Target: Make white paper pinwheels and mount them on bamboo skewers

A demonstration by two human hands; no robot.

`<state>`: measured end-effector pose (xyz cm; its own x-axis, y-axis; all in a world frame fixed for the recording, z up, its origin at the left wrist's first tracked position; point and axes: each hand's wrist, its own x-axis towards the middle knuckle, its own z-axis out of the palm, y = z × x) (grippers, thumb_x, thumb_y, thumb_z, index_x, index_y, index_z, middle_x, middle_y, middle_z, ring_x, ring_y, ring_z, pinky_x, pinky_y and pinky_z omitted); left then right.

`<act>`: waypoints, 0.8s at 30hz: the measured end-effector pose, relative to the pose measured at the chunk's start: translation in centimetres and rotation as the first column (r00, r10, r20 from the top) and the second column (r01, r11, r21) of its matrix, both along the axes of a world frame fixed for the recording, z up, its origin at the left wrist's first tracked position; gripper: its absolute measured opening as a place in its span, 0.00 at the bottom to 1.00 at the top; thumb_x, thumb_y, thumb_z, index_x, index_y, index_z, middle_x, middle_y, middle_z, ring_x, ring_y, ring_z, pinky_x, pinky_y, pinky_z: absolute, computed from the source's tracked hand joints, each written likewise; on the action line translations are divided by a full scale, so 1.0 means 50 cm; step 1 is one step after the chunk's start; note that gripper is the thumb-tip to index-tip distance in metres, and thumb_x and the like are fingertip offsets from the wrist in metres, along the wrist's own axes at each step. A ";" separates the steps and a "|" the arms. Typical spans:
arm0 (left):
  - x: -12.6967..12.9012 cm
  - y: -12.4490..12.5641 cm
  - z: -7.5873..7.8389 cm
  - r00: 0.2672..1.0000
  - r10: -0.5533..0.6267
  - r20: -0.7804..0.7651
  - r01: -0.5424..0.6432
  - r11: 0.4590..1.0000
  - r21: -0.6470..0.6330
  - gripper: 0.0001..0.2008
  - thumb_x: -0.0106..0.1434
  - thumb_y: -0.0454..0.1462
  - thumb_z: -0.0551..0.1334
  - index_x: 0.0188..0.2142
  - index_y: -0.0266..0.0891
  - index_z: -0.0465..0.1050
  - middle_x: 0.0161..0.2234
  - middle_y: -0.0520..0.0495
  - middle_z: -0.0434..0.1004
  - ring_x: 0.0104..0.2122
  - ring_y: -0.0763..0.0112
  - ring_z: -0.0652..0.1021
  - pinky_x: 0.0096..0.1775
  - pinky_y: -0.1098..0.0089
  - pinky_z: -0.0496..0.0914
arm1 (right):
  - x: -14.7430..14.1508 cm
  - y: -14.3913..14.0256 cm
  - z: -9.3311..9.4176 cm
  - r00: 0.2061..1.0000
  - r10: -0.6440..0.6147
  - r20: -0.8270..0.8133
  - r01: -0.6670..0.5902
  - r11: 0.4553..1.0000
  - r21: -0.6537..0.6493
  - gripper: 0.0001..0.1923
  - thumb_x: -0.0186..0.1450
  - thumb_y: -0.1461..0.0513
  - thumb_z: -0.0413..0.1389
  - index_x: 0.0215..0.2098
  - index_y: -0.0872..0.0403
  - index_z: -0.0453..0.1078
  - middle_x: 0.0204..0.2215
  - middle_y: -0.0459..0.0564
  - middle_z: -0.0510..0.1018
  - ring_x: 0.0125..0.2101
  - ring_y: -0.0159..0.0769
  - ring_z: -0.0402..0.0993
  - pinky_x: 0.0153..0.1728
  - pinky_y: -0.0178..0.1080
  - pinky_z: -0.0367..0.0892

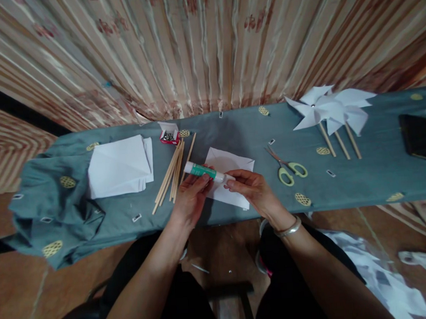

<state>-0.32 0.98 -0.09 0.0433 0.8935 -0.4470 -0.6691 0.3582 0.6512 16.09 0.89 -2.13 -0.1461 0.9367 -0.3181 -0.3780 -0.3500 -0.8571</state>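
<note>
My left hand grips a green and white glue stick lying sideways just above a white paper square. My right hand pinches the stick's right end, at the cap, over the same paper. The paper lies on a grey-green cloth that covers a narrow table. A bundle of thin wooden sticks lies just left of my left hand.
A stack of white paper sheets lies at left, with a small red box of pins behind the sticks. Green-handled scissors lie right of my hands. Finished white paper pinwheels and a dark phone sit far right.
</note>
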 end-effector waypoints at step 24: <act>0.010 -0.009 -0.004 0.991 -0.110 -0.070 0.110 0.994 -0.001 0.17 0.45 0.41 0.76 0.33 0.34 0.80 0.28 0.48 0.80 0.28 0.73 0.77 0.34 0.72 0.70 | 0.128 0.077 -0.025 0.216 -0.460 0.861 -0.223 0.836 0.502 0.16 0.65 0.58 0.52 0.48 0.56 0.73 0.42 0.60 0.80 0.43 0.49 0.76 0.48 0.52 0.67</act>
<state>0.17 0.51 -0.28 0.1101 0.8862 -0.4501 -0.5787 0.4253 0.6959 22.49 4.76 -3.37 0.0623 0.9455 0.3197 0.8114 0.1386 -0.5679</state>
